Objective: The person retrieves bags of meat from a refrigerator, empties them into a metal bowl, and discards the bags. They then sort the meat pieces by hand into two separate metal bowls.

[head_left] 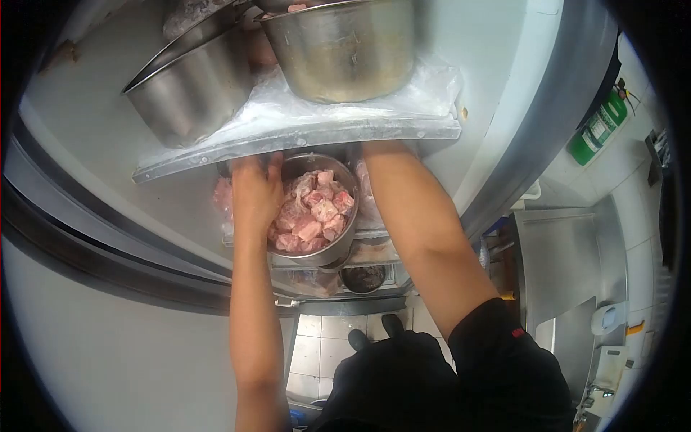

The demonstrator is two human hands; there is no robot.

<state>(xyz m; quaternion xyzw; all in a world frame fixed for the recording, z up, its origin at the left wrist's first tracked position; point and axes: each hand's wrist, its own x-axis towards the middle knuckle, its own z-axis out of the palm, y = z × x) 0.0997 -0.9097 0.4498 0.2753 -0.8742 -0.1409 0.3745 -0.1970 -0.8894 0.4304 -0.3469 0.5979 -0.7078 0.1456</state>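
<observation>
My left hand [258, 181] reaches under the upper shelf, just left of a steel pot [332, 253] of raw meat chunks [311, 214]. Its thumb is spread from the rest of the hand, but the fingertips are hidden behind the shelf edge, so its grip does not show. My right forearm [414, 201] passes to the right of the pot. The right hand itself is out of sight beneath the shelf. Pinkish bagged meat [223, 196] lies left of my left hand.
On the plastic-lined upper shelf [302, 147] stand two more steel pots, one tilted [191, 90] and one upright [342, 54]. Lower down is a dark round container [363, 279]. A steel sink counter [561, 252] and a green fire extinguisher [599, 129] are on the right.
</observation>
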